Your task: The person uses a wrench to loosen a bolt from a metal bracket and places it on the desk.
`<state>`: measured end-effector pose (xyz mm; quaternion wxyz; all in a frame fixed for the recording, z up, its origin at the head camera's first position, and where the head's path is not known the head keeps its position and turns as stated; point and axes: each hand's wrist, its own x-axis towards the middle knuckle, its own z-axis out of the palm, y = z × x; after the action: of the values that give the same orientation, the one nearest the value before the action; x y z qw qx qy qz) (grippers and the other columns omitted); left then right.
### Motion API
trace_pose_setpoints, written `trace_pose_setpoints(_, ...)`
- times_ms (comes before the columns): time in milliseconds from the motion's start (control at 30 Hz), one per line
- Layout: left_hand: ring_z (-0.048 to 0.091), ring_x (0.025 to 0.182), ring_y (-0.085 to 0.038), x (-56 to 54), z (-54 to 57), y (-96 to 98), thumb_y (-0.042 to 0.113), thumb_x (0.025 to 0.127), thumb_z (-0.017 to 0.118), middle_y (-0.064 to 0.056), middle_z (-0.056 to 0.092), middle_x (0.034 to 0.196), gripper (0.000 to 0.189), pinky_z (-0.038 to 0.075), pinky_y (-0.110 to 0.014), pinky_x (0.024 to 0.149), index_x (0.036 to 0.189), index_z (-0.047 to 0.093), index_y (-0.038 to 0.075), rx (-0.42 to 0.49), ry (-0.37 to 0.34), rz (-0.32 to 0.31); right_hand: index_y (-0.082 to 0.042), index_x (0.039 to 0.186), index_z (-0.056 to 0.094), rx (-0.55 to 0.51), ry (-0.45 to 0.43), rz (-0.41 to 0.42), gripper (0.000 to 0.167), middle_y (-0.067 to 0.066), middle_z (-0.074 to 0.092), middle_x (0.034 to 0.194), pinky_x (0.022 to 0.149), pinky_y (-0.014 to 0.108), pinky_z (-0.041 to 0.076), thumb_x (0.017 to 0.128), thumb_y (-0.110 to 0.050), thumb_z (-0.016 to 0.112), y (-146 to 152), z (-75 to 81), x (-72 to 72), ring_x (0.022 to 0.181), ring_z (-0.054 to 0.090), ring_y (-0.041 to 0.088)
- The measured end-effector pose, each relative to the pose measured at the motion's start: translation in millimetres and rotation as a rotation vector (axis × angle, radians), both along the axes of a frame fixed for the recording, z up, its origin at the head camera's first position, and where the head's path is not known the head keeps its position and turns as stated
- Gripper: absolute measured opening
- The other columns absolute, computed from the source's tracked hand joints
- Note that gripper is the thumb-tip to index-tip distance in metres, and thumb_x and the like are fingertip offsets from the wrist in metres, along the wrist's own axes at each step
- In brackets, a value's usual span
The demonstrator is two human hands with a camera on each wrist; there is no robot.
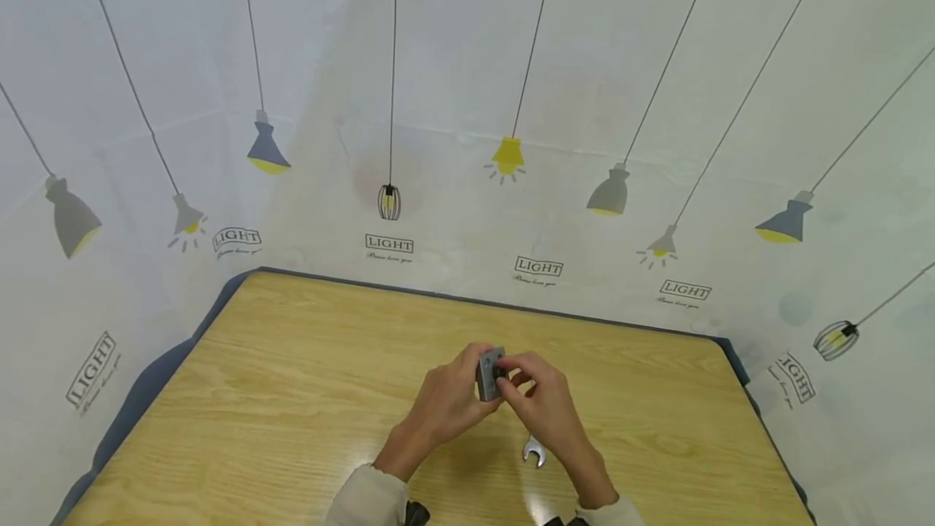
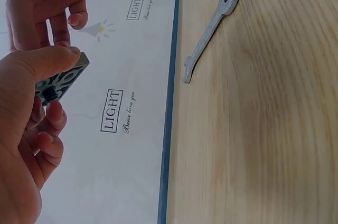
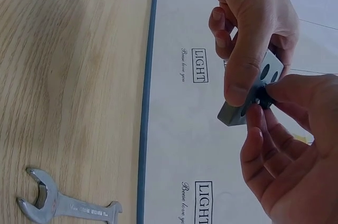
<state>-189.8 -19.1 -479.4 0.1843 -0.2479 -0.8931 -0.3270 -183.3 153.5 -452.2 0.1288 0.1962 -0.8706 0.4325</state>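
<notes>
My left hand (image 1: 447, 400) grips a small grey block (image 1: 485, 386) with round holes, held up over the table, its thumb along the edge in the right wrist view. From the other side my right hand (image 1: 546, 403) pinches a small dark round piece, like a bolt head or nut (image 3: 264, 96), between thumb and forefinger, right at the face of the block. Seen from the left wrist, the block's other side (image 2: 64, 80) has a patterned face with a dark stub (image 2: 50, 94) sticking out. The fingers partly hide the block in every view.
A silver open-ended wrench (image 1: 534, 451) lies on the wooden table (image 1: 329, 364) below my right hand. The table's far side has a dark blue edge (image 1: 438, 294). Behind it stands a pale wall covering (image 1: 453, 63) printed with lamps and the word LIGHT.
</notes>
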Motion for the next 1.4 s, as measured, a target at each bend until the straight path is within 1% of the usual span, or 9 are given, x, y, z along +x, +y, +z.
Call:
trace_pose_setpoints(333,0.063,0.065,-0.01,-1.8,2.3,7.2,0.033,0.08,0.084,-0.003,0.07,0.108,0.062,0.047,-0.021,0.055,0.128,0.052,0.01,-0.007,-0.004,0.008,-0.012,0.104,0.073,0.007,0.005,0.012,0.025,0.002,0.068,0.098,0.057,0.023,0.049,0.084,0.003,0.075,6.5,3.4,1.0,0.075,0.063,0.012)
trace_pose_setpoints(467,0.063,0.065,-0.01,-0.9,2.4,6.3,0.032,0.079,0.084,-0.003,0.07,0.107,0.063,0.047,-0.021,0.055,0.128,0.052,0.01,-0.008,-0.006,0.008,-0.01,0.111,0.072,0.005,-0.02,0.012,0.027,0.004,0.069,0.102,0.057,0.024,0.049,0.086,-0.001,0.074,8.5,1.9,1.5,0.075,0.064,0.012)
trace_pose_setpoints(567,0.063,0.066,-0.01,0.0,3.7,4.1,0.031,0.077,0.086,-0.004,0.07,0.105,0.065,0.048,-0.022,0.056,0.128,0.051,0.009,-0.011,-0.003,0.018,-0.008,0.115,0.07,-0.021,-0.044,-0.023,0.025,0.005,0.07,0.1,0.058,0.023,0.05,0.09,-0.008,0.072,8.3,0.2,1.3,0.074,0.064,0.013)
trace_pose_setpoints(700,0.062,0.067,-0.01,-0.4,5.6,2.6,0.031,0.077,0.086,-0.005,0.07,0.104,0.067,0.046,-0.021,0.055,0.129,0.05,0.008,-0.027,-0.009,0.023,-0.009,0.106,0.072,-0.081,-0.086,-0.094,0.015,0.003,0.071,0.087,0.057,0.023,0.051,0.095,-0.017,0.067,6.1,0.8,0.5,0.067,0.064,0.012)
trace_pose_setpoints(833,0.061,0.066,-0.009,1.0,5.8,2.5,0.032,0.077,0.085,-0.004,0.07,0.104,0.068,0.045,-0.02,0.054,0.131,0.05,0.008,-0.043,-0.016,0.015,-0.012,0.097,0.074,-0.098,-0.128,-0.129,0.011,0.0,0.071,0.081,0.058,0.024,0.051,0.094,-0.021,0.069,2.4,1.9,1.6,0.065,0.062,0.01)
trace_pose_setpoints(933,0.06,0.064,-0.009,2.4,4.8,2.3,0.033,0.078,0.085,-0.005,0.07,0.104,0.067,0.045,-0.021,0.053,0.13,0.051,0.008,-0.039,-0.015,0.008,-0.012,0.095,0.075,-0.093,-0.146,-0.125,0.011,-0.002,0.071,0.083,0.063,0.025,0.052,0.091,-0.022,0.073,-0.6,0.9,2.9,0.069,0.062,0.008)
trace_pose_setpoints(1033,0.059,0.063,-0.009,2.8,3.5,1.8,0.033,0.079,0.084,-0.004,0.07,0.104,0.064,0.045,-0.021,0.054,0.129,0.052,0.008,-0.032,-0.004,0.007,-0.011,0.096,0.075,-0.083,-0.135,-0.106,0.011,-0.001,0.072,0.084,0.066,0.025,0.053,0.088,-0.019,0.076,-3.0,-1.0,3.3,0.071,0.064,0.009)
trace_pose_setpoints(1200,0.059,0.063,-0.008,1.3,2.7,0.8,0.034,0.08,0.083,-0.004,0.07,0.104,0.064,0.046,-0.022,0.055,0.128,0.052,0.008,-0.029,0.016,0.004,-0.008,0.095,0.075,-0.064,-0.08,-0.082,0.011,0.001,0.071,0.082,0.066,0.025,0.054,0.087,-0.015,0.077,-4.0,-2.4,2.3,0.07,0.064,0.01)
trace_pose_setpoints(1400,0.06,0.064,-0.009,0.8,3.2,-1.1,0.033,0.08,0.084,-0.005,0.07,0.106,0.065,0.046,-0.022,0.055,0.13,0.051,0.008,-0.024,-0.005,-0.001,-0.008,0.1,0.075,-0.055,-0.076,-0.059,0.015,0.002,0.07,0.083,0.064,0.025,0.054,0.086,-0.011,0.077,-4.0,0.1,2.0,0.07,0.065,0.012)
